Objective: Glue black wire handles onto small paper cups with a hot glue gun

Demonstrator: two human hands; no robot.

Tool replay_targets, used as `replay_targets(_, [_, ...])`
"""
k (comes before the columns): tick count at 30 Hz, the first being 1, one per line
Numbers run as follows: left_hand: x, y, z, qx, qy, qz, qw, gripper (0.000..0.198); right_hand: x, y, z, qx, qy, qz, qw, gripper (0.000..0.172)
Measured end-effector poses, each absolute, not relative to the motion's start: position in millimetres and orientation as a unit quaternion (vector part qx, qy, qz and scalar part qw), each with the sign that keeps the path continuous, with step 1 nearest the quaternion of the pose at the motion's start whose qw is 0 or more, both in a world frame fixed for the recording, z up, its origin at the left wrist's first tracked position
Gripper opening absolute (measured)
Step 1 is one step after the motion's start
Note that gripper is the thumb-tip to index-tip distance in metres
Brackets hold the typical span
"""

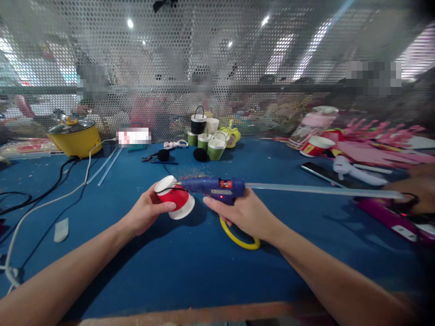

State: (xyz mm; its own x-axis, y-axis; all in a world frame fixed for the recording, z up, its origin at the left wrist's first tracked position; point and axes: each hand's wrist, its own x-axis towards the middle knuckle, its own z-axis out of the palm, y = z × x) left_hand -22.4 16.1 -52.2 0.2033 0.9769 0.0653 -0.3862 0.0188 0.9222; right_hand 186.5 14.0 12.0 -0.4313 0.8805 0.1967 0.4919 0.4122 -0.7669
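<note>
Tilted to the left, a red paper cup with white ends is held by my left hand, its thumb on the red side. A thin black cord runs across the cup near its upper white end. My right hand grips a blue glue gun with a red light lit. The gun's nozzle points left at the cup's upper end, apparently touching or very near it. A long clear glue stick sticks out of the gun's back. Beneath my right hand shows a yellow ring-shaped handle.
Small green cups and a black cup stand at the back. A yellow pot with white and black cables is on the left. At right are a phone, a purple power strip and pink pieces.
</note>
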Motion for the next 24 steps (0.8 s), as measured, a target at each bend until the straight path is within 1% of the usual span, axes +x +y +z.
replay_targets(4, [-22,15,-51,0.449,0.332,0.538,0.632,0.049,188,17,12,-0.443,-0.772,0.324,0.32,0.023])
replay_targets(9, [-22,14,-50,0.454,0.331,0.528,0.637,0.05,188,20,10,-0.453,-0.769,0.322,0.316,0.027])
replay_targets(15, [-23,14,-51,0.46,0.322,0.52,0.643,0.047,187,22,11,-0.459,-0.758,0.332,0.322,0.027])
replay_targets(17, [-23,15,-52,0.459,0.321,0.521,0.644,0.047,189,24,10,-0.464,-0.747,0.355,0.316,0.028])
replay_targets(20, [-23,15,-52,0.452,0.325,0.525,0.643,0.047,192,33,6,-0.454,-0.722,0.423,0.306,0.027])
replay_targets(22, [-24,16,-51,0.445,0.334,0.53,0.64,0.048,196,41,4,-0.438,-0.692,0.475,0.324,0.024])
replay_targets(24, [-24,16,-50,0.437,0.343,0.536,0.636,0.049,201,51,3,-0.434,-0.648,0.51,0.364,0.022])
